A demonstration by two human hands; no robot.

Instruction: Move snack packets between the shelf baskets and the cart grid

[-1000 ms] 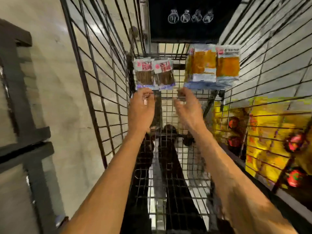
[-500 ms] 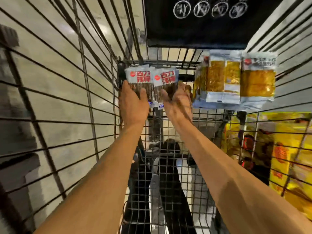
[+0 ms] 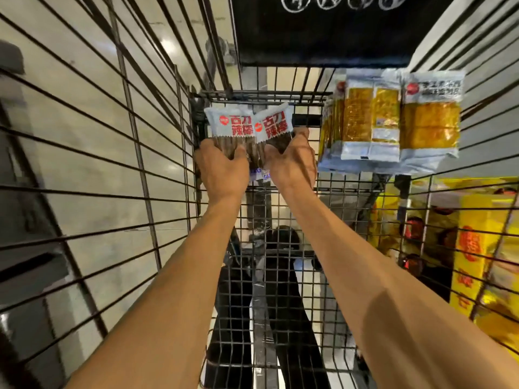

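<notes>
Both arms extended forward. Left hand (image 3: 223,169) and right hand (image 3: 292,164), fingers curled, each grip a brown snack packet (image 3: 254,130) side by side at the cart grid's (image 3: 280,220) far end, left of the yellow packets (image 3: 393,119).

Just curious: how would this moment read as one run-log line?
left hand: grips brown snack packets | right hand: grips same packets | yellow packets: further right

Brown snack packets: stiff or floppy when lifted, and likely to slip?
Probably light and bendy: the brown snack packets are thin film pouches, tops splaying above the left hand and right hand. The dark sticks inside likely stiffen them lengthwise. Smooth film may slip, though fingers curl round the lower halves.
</notes>
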